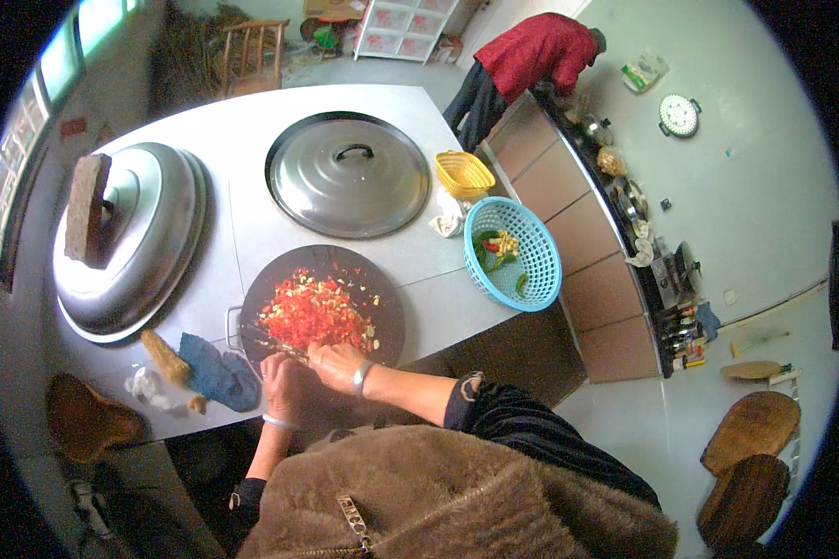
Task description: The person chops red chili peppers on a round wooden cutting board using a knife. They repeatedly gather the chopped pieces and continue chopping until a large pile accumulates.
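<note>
A heap of chopped red chilli with pale bits [314, 307] covers the middle of a round dark chopping board [384, 321], which has a metal loop handle on its left side. At the board's near edge, my right hand [339, 367] is closed around what looks like the grip of a knife [273, 340]. The blade points left, low over the board, with bits stuck to it. My left hand [282, 381] is against the near side of the blade, fingers curled; whether it grips the knife or only touches it is hidden. Both wrists wear a bangle.
A blue plastic basket [549, 262] holds green peppers and pale cloves at the right. Behind the board lies a large metal lid [349, 189]. A domed lid [161, 230] with a brick stands left, near a blue cloth [217, 370]. A person [531, 56] bends over the far counter.
</note>
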The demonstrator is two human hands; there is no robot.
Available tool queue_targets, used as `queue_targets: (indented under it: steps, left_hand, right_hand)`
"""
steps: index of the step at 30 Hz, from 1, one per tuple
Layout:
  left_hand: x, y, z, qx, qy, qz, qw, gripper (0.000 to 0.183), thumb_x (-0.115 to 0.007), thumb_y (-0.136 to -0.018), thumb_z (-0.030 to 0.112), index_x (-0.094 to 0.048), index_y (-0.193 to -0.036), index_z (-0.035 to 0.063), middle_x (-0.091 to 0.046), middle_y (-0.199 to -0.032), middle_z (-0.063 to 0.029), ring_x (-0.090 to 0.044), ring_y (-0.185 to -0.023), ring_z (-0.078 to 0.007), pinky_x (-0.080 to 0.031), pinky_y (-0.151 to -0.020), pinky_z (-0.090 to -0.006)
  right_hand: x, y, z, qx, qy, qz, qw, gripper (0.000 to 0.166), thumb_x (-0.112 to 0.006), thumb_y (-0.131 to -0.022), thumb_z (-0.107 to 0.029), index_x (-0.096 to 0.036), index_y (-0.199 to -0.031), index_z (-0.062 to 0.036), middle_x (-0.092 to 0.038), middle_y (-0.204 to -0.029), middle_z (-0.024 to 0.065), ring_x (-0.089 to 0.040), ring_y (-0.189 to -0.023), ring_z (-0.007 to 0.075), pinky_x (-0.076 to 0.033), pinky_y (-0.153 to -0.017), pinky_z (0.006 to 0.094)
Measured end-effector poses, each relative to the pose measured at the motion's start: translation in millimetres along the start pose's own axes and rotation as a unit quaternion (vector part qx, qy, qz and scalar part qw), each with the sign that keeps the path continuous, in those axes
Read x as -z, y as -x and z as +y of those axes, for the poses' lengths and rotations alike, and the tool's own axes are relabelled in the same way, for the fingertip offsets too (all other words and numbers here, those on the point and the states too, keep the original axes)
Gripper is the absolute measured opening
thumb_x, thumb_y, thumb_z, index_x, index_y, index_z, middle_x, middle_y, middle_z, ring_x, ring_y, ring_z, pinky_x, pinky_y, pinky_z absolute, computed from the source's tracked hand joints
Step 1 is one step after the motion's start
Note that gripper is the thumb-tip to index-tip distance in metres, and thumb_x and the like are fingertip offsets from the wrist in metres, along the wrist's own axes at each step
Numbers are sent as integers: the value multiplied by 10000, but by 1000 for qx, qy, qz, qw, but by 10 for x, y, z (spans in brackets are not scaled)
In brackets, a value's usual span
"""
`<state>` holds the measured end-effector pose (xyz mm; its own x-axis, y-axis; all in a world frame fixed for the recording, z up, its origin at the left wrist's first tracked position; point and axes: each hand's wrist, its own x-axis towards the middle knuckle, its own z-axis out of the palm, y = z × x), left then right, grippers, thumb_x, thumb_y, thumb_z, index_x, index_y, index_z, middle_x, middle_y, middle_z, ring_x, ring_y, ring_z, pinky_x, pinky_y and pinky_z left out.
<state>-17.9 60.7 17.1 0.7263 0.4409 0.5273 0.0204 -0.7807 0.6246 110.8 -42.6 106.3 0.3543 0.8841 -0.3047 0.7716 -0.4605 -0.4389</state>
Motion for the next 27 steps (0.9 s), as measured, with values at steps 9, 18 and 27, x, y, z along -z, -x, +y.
queue_targets:
  steps: [9, 18, 27]
  left_hand:
    - [198, 144, -105, 12, 14, -11, 1000, 283, -650, -803, 1, -654, -1082, 53, -615, -1168, -133, -528, -1131, -352, -408, -1000, -461]
    - [290, 317, -71, 105, 14, 30, 994, 217, -640, -808, -33, -648, -1007, 55, -631, -1069, -100, -563, -1039, -303, -464, -901, -377]
    - [65, 245, -162, 67, -23, 11, 997, 167, -644, -811, 17, -678, -969, 58, -643, -1013, -89, -587, -992, -294, -491, -863, -370]
  right_hand:
    - [-269, -214, 151, 143, 93, 7, 985, 187, -498, -851, -102, -667, -897, -36, -631, -832, 210, -659, -803, 380, -545, -666, 471]
    - [34, -37, 195, 19, 22, 39, 999, 312, -556, -932, -311, -528, -947, 0, -656, -765, 255, -662, -754, 427, -527, -671, 514]
    - [-119, 33, 115, 17, 63, -8, 998, 265, -521, -944, -261, -494, -967, 2, -656, -725, 243, -670, -721, 413, -534, -666, 519]
